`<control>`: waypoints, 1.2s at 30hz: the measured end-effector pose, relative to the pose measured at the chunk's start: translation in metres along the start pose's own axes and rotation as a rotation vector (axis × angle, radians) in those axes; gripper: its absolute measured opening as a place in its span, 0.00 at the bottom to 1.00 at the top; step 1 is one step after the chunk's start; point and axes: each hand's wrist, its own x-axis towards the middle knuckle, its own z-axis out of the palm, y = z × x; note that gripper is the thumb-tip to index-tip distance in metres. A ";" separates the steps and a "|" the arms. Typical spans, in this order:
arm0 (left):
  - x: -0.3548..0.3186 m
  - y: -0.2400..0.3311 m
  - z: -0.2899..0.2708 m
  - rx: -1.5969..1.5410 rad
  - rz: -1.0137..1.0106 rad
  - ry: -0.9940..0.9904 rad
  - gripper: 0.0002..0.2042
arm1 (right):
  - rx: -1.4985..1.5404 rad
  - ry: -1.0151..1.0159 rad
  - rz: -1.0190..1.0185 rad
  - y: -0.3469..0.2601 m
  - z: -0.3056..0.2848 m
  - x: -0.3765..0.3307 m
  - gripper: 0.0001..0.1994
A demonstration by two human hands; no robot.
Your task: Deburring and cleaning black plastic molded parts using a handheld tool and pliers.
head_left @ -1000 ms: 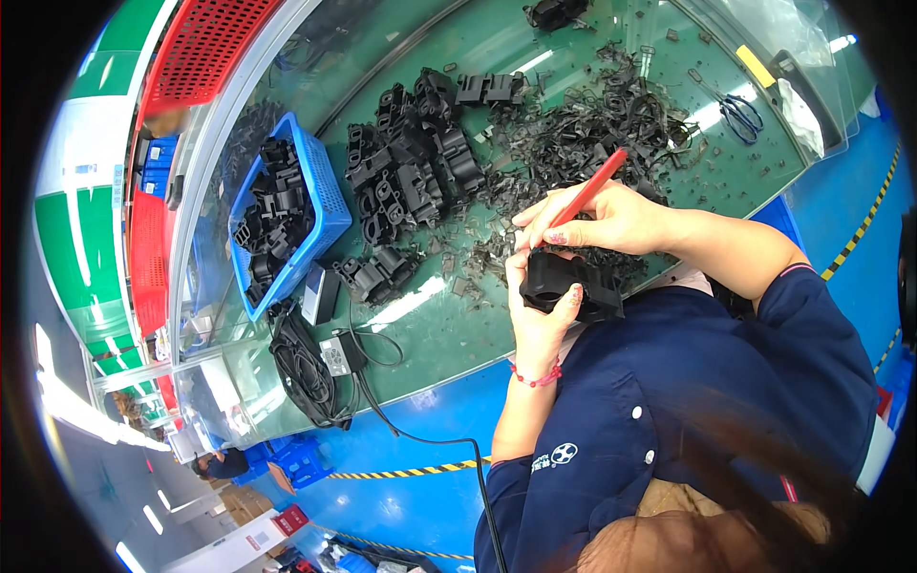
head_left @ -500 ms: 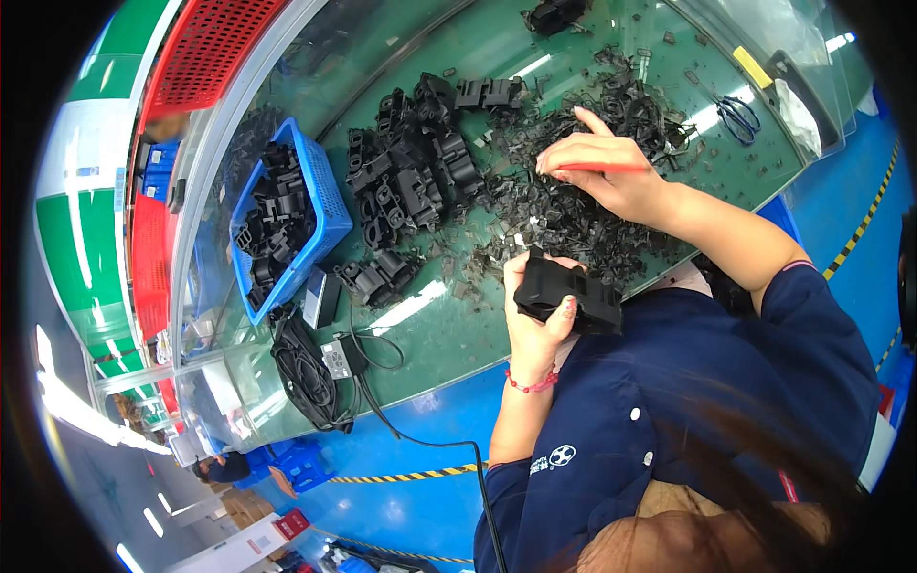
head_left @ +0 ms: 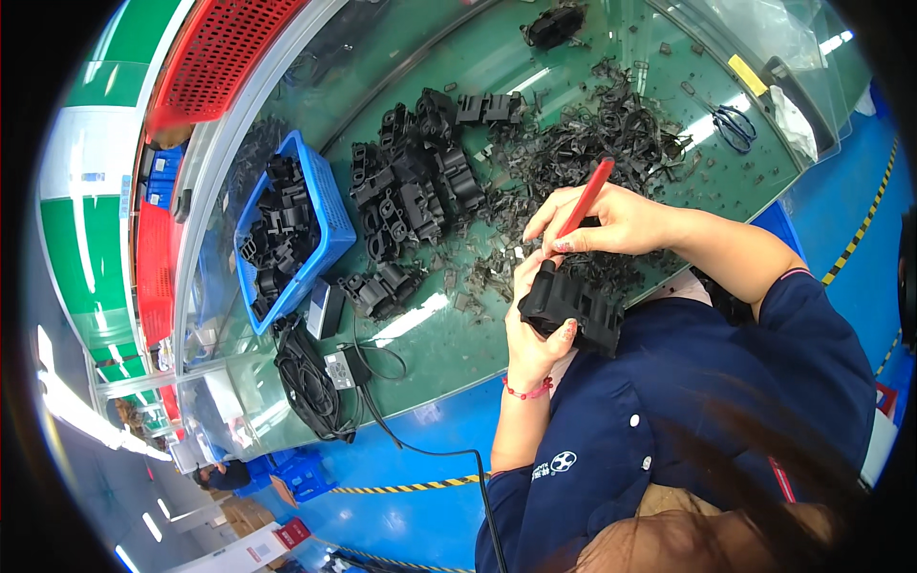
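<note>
Black plastic part [head_left: 571, 304] sits at the tabletop's [head_left: 449, 353] near edge, clamped in the left hand [head_left: 531, 334]. Right hand [head_left: 611, 222] is closed on a red tool [head_left: 585, 199], tip angled down just above the part. Beyond the hands: black trimmings [head_left: 602, 134], then a heap of like black parts [head_left: 411, 191]. Blue basket [head_left: 325, 215] of parts further left; small black fan [head_left: 304, 378] near the edge.

Green glass-topped workbench [head_left: 449, 353], glare-streaked, spanning centre to two o'clock. Blue floor [head_left: 411, 458] with yellow-black striped tape [head_left: 401, 488] at six o'clock. Red crate [head_left: 224, 53] at eleven o'clock.
</note>
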 end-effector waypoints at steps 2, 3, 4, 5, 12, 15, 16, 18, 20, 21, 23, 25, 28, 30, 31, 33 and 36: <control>0.001 -0.002 -0.003 0.050 0.041 -0.012 0.35 | 0.012 0.109 0.037 -0.012 -0.003 0.001 0.08; 0.002 -0.002 0.000 -0.025 0.024 0.010 0.36 | 0.090 0.266 -0.094 -0.006 -0.013 0.006 0.09; 0.000 -0.002 0.000 -0.098 0.004 0.044 0.36 | 0.076 0.364 -0.139 -0.006 -0.022 0.010 0.10; -0.003 -0.003 -0.001 -0.173 -0.062 0.077 0.37 | 0.088 0.334 -0.120 -0.010 -0.025 0.010 0.09; -0.004 -0.004 0.002 -0.682 -0.239 0.083 0.41 | 0.090 0.088 -0.133 -0.010 -0.014 0.000 0.08; -0.005 -0.006 0.000 -0.699 -0.202 0.086 0.43 | 0.174 0.135 -0.078 -0.018 -0.016 -0.003 0.08; -0.006 -0.005 -0.001 -0.691 -0.162 0.096 0.44 | 0.145 0.155 -0.114 -0.021 -0.020 -0.007 0.10; -0.008 -0.003 -0.005 -0.680 -0.083 0.116 0.44 | 0.083 0.194 -0.183 -0.030 -0.029 -0.014 0.13; -0.006 0.006 -0.020 -0.783 -0.010 0.197 0.44 | -0.125 0.356 -0.449 -0.048 -0.040 -0.016 0.16; 0.002 0.014 -0.044 -0.766 0.116 -0.007 0.42 | -0.177 0.465 -0.537 -0.061 -0.040 -0.020 0.15; 0.013 0.033 -0.064 -0.825 0.408 -0.181 0.38 | -0.264 0.524 -0.762 -0.084 -0.044 -0.027 0.16; 0.008 0.069 -0.064 -0.818 0.446 -0.135 0.33 | -0.190 0.415 -0.871 -0.116 -0.051 -0.042 0.14; 0.004 0.089 -0.067 -0.778 0.498 -0.269 0.33 | 0.014 0.295 -0.816 -0.139 -0.036 -0.051 0.14; 0.013 0.082 -0.055 -0.803 0.422 -0.350 0.34 | 0.123 0.319 -0.703 -0.141 -0.022 -0.050 0.12; 0.005 0.066 -0.048 -0.915 0.344 -0.175 0.34 | 0.136 0.258 -0.615 -0.130 -0.019 -0.043 0.13; -0.005 0.043 -0.024 -1.053 0.143 0.084 0.34 | 0.149 0.136 -0.448 -0.109 -0.011 -0.028 0.16; 0.001 0.030 0.001 -0.895 -0.082 0.102 0.36 | 0.159 0.039 -0.387 -0.076 -0.005 -0.015 0.17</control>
